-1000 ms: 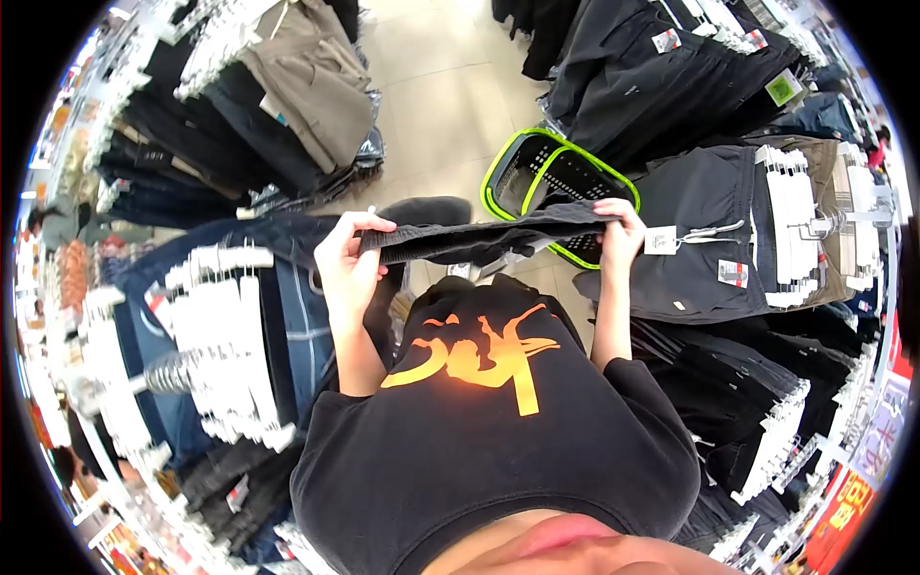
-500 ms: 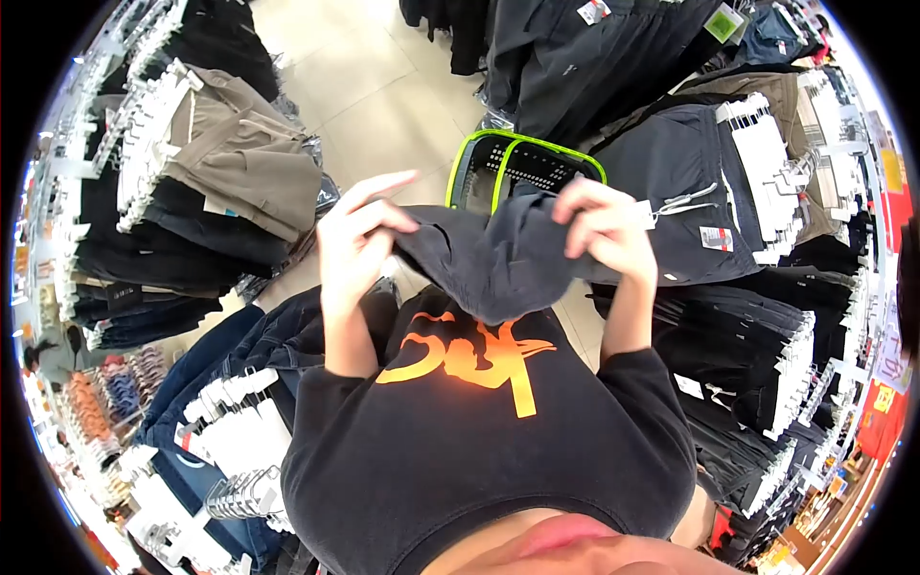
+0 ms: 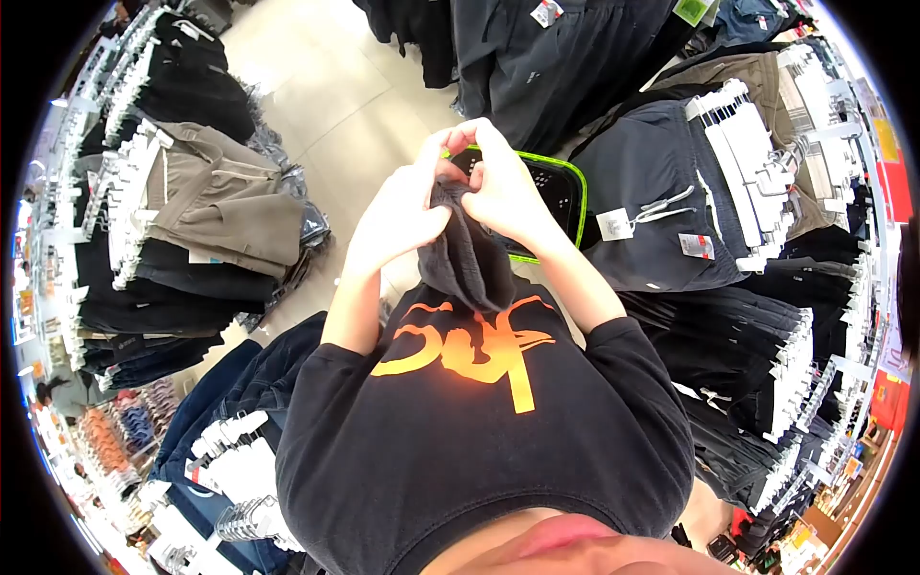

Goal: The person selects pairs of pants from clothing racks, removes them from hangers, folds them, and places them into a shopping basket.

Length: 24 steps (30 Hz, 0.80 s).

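A small black cloth garment (image 3: 470,254) hangs bunched in front of my chest; its exact kind is unclear. My left hand (image 3: 407,206) grips its upper end from the left, thumb pressed against the fabric. From the other side my right hand (image 3: 500,192) pinches the same end, and the fingertips of both hands meet above it. The garment's top is partly hidden by my fingers. Just beyond my right hand is a black shopping basket with a lime-green rim (image 3: 581,192), partly covered by my hand and forearm.
Racks of clothes surround me. Beige trousers (image 3: 230,196) hang at left, dark drawstring trousers (image 3: 642,177) with tags at right, and black trousers (image 3: 537,67) ahead. Jeans (image 3: 225,383) hang at lower left. A tiled floor aisle (image 3: 331,96) runs ahead.
My hands have come together from far apart, bringing the garment's two ends together. The cloth, stretched wide before, now hangs folded and narrow. The view has shifted slightly.
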### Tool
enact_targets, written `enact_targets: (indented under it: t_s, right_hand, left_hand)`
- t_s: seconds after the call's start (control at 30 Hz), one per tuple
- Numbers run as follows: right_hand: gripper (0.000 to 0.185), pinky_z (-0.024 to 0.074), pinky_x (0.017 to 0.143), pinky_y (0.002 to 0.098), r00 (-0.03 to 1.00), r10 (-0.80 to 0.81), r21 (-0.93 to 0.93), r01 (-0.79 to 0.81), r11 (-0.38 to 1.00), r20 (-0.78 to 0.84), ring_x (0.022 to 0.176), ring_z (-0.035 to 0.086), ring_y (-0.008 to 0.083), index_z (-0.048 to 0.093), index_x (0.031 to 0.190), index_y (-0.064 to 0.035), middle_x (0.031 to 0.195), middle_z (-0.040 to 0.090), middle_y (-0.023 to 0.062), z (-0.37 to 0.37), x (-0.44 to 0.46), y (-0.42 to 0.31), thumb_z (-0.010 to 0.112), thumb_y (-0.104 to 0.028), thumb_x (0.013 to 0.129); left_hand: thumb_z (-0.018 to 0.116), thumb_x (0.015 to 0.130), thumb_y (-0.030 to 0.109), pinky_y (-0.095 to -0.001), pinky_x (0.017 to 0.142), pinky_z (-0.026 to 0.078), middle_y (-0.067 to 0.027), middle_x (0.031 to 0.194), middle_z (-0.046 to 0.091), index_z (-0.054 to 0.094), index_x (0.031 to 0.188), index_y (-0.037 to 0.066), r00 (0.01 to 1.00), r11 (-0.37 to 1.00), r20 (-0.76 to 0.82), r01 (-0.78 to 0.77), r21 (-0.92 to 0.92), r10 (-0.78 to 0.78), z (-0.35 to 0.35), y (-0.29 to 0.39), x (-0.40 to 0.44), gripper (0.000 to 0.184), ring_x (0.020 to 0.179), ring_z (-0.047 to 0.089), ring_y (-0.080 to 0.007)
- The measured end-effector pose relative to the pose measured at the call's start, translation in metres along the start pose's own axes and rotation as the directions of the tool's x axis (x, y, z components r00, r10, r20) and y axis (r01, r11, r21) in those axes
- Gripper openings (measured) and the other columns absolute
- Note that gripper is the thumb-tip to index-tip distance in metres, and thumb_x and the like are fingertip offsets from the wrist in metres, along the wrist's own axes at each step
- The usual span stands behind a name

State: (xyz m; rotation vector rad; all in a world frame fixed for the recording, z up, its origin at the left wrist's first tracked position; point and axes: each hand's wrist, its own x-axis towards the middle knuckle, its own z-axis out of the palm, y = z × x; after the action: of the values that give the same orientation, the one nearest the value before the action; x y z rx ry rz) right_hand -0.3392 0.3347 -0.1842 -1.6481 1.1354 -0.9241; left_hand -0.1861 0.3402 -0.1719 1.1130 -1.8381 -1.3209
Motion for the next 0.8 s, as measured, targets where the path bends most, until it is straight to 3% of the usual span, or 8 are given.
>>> enact_targets:
  t_s: [0.07,0.1,0.17,0.23,0.43,0.57,0.63,0.8]
  right_hand:
    - [0.045,0.0452,0.074,0.0275,0.992,0.07,0.082,-0.078,0.994,0.104,0.085,0.054,0.0181,0.043,0.106,-0.0042,0.099,0.048,0.0076,-0.017,0.002,0.004,0.056,0.005,0.065]
    - [0.053,0.0433,0.067,0.0203,0.983,-0.085,0.365,0.02,0.931,0.164,0.075,0.05,0.01,0.038,0.117,-0.0052,0.109,0.048,0.0085,-0.026,0.004,0.026,0.056,0.006,0.068]
    - [0.067,0.0426,0.082,0.0292,0.98,-0.168,0.638,0.064,0.767,0.104,0.1,0.05,0.0199,0.027,0.128,-0.0042,0.121,0.042,0.015,-0.05,-0.002,0.032,0.063,-0.006,0.071]
    - [0.097,0.0246,0.101,0.0388,0.981,-0.187,0.567,0.123,0.815,0.055,0.121,0.035,0.0266,0.012,0.136,-0.0049,0.128,0.037,0.0174,-0.073,-0.016,0.061,0.071,-0.036,0.065]
    - [0.115,0.0226,0.103,0.0365,0.993,-0.024,0.405,0.069,0.912,-0.116,0.124,0.032,0.0238,0.006,0.138,-0.0094,0.132,0.034,0.015,-0.04,-0.064,0.138,0.081,-0.012,0.051]
    - [0.077,0.0402,0.089,0.0282,0.885,-0.038,0.221,0.157,0.962,-0.465,0.099,0.054,0.0172,0.035,0.128,-0.0029,0.11,0.055,0.012,-0.031,-0.031,0.131,0.071,0.0,0.06]
    - [0.041,0.0427,0.082,0.0259,0.884,0.02,0.308,0.142,0.941,-0.468,0.088,0.058,0.0139,0.057,0.102,0.0009,0.093,0.062,0.0089,-0.036,-0.021,0.132,0.068,0.002,0.063]
    - [0.035,0.0428,0.079,0.0252,0.913,-0.107,0.169,0.187,0.968,-0.394,0.083,0.057,0.0119,0.057,0.098,0.0019,0.087,0.062,0.0072,-0.068,0.005,0.096,0.067,0.002,0.064]
  left_hand:
    - [0.04,0.064,-0.003,-0.0181,0.036,0.037,-0.0076,0.087,0.058,0.035,0.123,0.005,0.997,0.999,-0.071,-0.037,0.0,0.037,0.007,-0.006,0.012,0.06,0.045,0.048,-0.0067]
    - [0.04,0.065,-0.004,-0.0175,0.035,0.036,-0.0072,0.086,0.058,0.037,0.121,0.005,0.99,0.999,-0.136,-0.037,0.002,0.037,0.011,-0.007,0.018,0.057,0.044,0.047,-0.0059]
    - [0.04,0.066,-0.005,-0.0162,0.033,0.034,-0.0066,0.084,0.057,0.042,0.118,0.005,0.966,0.997,-0.258,-0.015,-0.072,-0.004,0.016,-0.011,0.027,0.052,0.043,0.046,-0.0047]
    - [0.04,0.067,-0.007,-0.015,0.031,0.033,-0.0063,0.083,0.057,0.046,0.113,0.005,0.928,0.974,-0.36,0.01,-0.225,-0.093,0.019,-0.016,0.035,0.047,0.042,0.044,-0.0038]
    - [0.042,0.063,-0.011,-0.0154,0.027,0.028,-0.0128,0.085,0.055,0.037,0.09,0.009,0.836,0.899,-0.533,-0.126,-0.419,-0.131,0.037,-0.014,0.055,0.034,0.041,0.044,-0.0064]
    - [0.043,0.062,-0.011,-0.0148,0.028,0.028,-0.0127,0.084,0.056,0.038,0.091,0.008,0.875,0.903,-0.47,-0.105,-0.417,-0.115,0.035,-0.013,0.068,0.035,0.042,0.044,-0.0062]
    - [0.044,0.062,-0.01,-0.0145,0.029,0.029,-0.0128,0.084,0.057,0.04,0.092,0.008,0.886,0.918,-0.451,-0.091,-0.387,-0.102,0.018,-0.012,0.073,0.035,0.042,0.044,-0.0059]
    - [0.054,0.068,0.001,-0.0171,0.048,0.039,-0.0143,0.098,0.056,0.044,0.105,0.005,0.962,0.894,-0.269,-0.084,-0.441,-0.042,-0.027,-0.022,0.083,0.039,0.064,0.051,-0.0074]
